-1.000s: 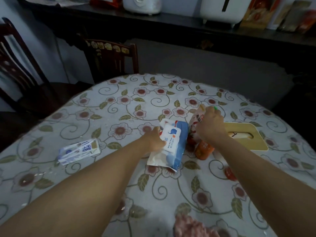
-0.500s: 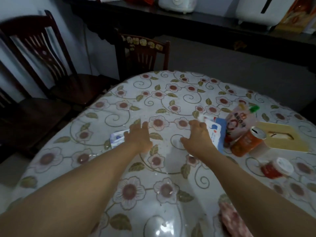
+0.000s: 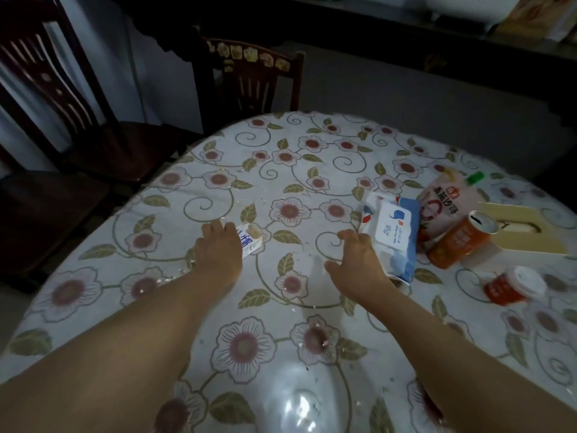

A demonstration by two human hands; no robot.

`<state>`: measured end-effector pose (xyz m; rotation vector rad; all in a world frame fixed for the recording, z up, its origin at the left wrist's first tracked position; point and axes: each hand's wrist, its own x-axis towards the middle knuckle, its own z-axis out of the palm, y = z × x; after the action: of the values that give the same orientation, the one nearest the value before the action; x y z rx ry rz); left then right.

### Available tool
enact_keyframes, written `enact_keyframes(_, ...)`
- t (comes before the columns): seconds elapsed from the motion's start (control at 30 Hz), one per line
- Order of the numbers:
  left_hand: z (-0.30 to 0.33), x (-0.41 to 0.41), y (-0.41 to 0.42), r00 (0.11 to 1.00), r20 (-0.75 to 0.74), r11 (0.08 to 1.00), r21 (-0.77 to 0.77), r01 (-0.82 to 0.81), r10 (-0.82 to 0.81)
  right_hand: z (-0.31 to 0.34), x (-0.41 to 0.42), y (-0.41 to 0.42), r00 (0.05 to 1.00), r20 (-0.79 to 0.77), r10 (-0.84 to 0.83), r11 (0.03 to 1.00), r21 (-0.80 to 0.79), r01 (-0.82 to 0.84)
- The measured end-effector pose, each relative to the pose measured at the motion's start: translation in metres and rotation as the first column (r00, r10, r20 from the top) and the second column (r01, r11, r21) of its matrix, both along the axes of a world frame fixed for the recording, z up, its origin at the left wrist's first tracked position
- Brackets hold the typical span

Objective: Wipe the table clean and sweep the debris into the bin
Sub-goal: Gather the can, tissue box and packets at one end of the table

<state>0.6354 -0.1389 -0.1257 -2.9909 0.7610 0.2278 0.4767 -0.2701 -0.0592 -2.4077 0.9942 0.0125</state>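
From the head view, the left hand (image 3: 218,248) lies with fingers spread over a small white-and-blue carton (image 3: 249,240) on the round flower-patterned table (image 3: 281,170). The right hand (image 3: 356,260), fingers loosely curled, holds nothing beside the blue-and-white wet-wipe pack (image 3: 394,232). Pale crumbs (image 3: 249,201) dot the cloth.

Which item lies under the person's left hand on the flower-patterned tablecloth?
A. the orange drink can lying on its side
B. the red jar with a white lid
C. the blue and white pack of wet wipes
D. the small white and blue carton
D: the left hand rests over the small white and blue carton, while the can, wipes and jar lie further right.
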Motion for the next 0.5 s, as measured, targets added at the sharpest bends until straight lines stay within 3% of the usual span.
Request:
enact_keyframes(0.13, 0.017, -0.023, -0.012, 0.999, 0.047, 0.991, -0.131, 0.028, -0.022, 0.012, -0.014, -0.009, 0.999, -0.007, -0.052, 0.999, 0.002, 0.052)
enact_keyframes(0.3, 0.043, -0.073, -0.051, 0.984, -0.050, 0.921, -0.364, 0.142, -0.172, 0.025, -0.051, -0.029, 0.987, -0.040, -0.156, 0.987, 0.023, 0.157)
enact_keyframes(0.5, 0.062, -0.163, -0.124, 0.942, -0.084, 0.833, -0.497, 0.242, -0.324, 0.040, -0.119, -0.079, 0.964, -0.020, -0.264, 0.964, 0.018, 0.264)
